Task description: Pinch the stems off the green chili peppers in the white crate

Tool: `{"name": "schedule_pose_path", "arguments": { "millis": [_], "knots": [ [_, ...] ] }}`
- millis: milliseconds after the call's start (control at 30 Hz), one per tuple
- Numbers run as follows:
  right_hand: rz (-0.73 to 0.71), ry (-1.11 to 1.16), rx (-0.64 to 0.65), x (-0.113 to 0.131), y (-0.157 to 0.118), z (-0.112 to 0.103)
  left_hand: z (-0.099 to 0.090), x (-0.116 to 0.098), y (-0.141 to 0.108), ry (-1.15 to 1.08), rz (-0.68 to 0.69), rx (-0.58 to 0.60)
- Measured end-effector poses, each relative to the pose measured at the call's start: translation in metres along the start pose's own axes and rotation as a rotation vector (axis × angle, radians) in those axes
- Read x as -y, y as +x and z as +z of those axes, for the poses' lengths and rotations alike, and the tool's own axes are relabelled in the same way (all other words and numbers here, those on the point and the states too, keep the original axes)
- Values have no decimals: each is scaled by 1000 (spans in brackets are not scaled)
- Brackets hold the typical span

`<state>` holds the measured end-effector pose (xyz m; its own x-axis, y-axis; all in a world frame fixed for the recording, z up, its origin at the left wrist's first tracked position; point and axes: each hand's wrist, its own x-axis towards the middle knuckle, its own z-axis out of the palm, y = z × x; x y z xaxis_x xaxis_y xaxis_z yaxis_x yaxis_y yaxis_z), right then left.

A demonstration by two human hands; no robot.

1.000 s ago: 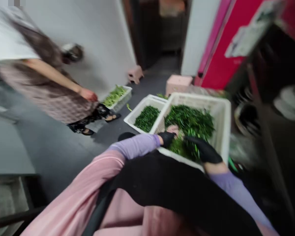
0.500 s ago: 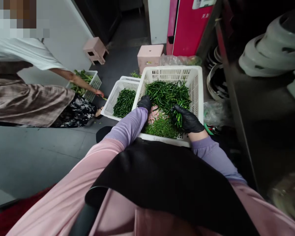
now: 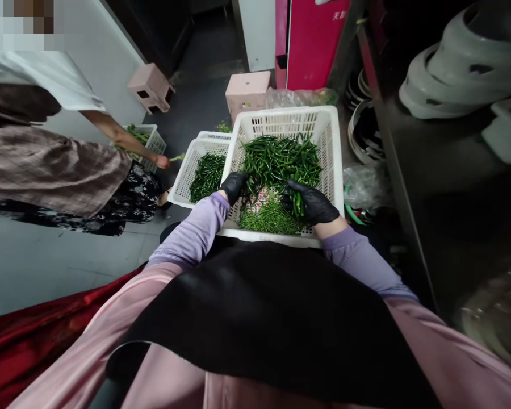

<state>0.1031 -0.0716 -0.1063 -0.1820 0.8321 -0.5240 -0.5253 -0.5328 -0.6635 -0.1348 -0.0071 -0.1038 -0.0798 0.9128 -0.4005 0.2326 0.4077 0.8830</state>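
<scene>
A white plastic basket (image 3: 335,170) stands in front of me. Long green chilies (image 3: 281,159) fill its far part, and a heap of thin green stems (image 3: 270,218) lies at its near end. Between them a patch of the pink-and-white patterned bottom shows. My right hand (image 3: 315,204), in a black glove, is closed around a small bunch of green chilies above the right side of the stems. My left hand (image 3: 233,187), also black-gloved, is over the basket's left side, its fingers bent at the edge of the chilies. What its fingertips pinch is hidden against the dark chilies.
On the left, a second white basket (image 3: 179,187) holds more chilies. A co-worker's hand (image 3: 162,162) holds a green stalk near another basket (image 3: 156,142). Pink stools (image 3: 247,90) stand behind. A metal counter (image 3: 402,170) with stacked grey rings (image 3: 455,74) runs along the right.
My left hand has moved back from the chilies toward the basket's left rim. My right hand stays closed on its bunch. The co-worker's hand has lifted the stalk slightly. The view has shifted a little.
</scene>
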Motion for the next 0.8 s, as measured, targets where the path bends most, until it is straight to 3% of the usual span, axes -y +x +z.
{"name": "schedule_pose_path", "arguments": {
  "millis": [100, 233, 333, 467, 633, 700, 800],
  "knots": [
    [-20, -30, 20, -3, 2, -4, 5, -3, -19, -233, 14, 38],
    [-253, -237, 134, -9, 3, -12, 17, 0, -41, -306, 91, 165],
    [-367, -312, 158, -8, 1, -11, 26, 8, -52, -232, 144, 258],
    [-447, -317, 131, -4, 5, -7, 31, 15, -61, -74, 109, 332],
    [-437, -285, 139, -7, 15, -10, 28, 11, -63, 116, 171, 305],
    [-475, -384, 115, -9, 18, -10, 28, 9, -65, 247, 253, 275],
    [-654, -644, 12, -10, 19, -11, 33, 9, -72, 330, 313, 226]
  ]
}}
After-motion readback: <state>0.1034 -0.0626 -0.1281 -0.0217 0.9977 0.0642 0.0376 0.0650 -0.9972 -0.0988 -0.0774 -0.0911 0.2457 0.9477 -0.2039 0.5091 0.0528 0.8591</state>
